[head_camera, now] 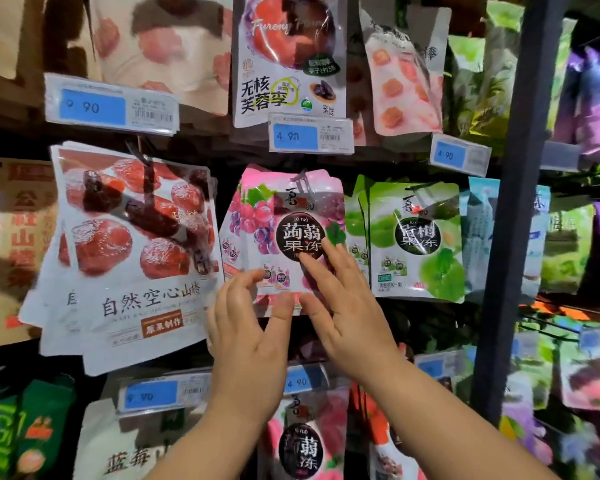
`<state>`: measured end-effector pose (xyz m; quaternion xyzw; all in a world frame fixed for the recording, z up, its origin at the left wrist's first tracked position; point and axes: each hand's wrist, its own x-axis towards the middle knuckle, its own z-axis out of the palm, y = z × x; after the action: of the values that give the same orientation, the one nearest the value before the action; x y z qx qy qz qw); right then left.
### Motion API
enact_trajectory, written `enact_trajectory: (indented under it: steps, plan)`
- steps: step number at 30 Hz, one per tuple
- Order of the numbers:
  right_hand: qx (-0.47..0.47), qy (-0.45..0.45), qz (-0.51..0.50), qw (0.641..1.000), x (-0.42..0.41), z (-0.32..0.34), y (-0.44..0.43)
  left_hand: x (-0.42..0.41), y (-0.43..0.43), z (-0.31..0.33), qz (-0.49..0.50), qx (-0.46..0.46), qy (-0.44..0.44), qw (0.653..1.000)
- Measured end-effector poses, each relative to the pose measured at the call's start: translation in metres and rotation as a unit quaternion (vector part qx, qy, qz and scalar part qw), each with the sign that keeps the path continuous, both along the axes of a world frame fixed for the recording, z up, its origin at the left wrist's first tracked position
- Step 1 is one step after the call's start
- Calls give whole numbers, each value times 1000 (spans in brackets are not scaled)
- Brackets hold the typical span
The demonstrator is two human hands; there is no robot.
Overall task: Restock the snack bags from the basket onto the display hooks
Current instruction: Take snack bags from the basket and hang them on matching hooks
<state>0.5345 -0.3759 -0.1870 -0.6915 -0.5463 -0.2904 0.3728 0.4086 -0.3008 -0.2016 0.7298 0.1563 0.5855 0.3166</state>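
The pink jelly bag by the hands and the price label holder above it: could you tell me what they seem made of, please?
Pink jelly bag: probably thin plastic film, glossy, judging by glare and soft creases. Price label holder: seemingly clear rigid plastic, shiny, over a blue paper card.

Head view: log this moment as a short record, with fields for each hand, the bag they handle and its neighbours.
left hand: fingers loosely bent at the lower left edge of the pink jelly bag; grip unclear
right hand: straight fingers laid on the bag's front
bag position: hanging from a display hook, middle row
left neighbour: white hawthorn bags, tilted
right neighbour: green jelly bags
price tag: below the bag, reads 4.90
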Motion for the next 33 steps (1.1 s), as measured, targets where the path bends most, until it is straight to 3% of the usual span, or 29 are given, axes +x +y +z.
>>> enact_trajectory:
  steps: [4,11,16,21,26,30,33]
  plan:
    - [-9,27,13,1000,2,-7,-21,5,-16,-10,11,35,9,999]
    - [-33,44,-38,998,28,-51,-94,36,-60,-53,-100,47,62,992]
    - [-54,86,-104,989,47,-95,-162,79,-103,-105,-158,50,165,972]
    - [-136,156,-193,959,63,-155,-246,123,-154,-168,-233,57,297,924]
    - [-260,244,-288,888,71,-232,-335,144,-208,-227,-303,120,398,858]
    - [-389,336,-324,794,68,-284,-397,148,-230,-252,-328,199,460,801]
    - [-461,417,-334,708,62,-306,-423,146,-234,-254,-308,217,484,790]
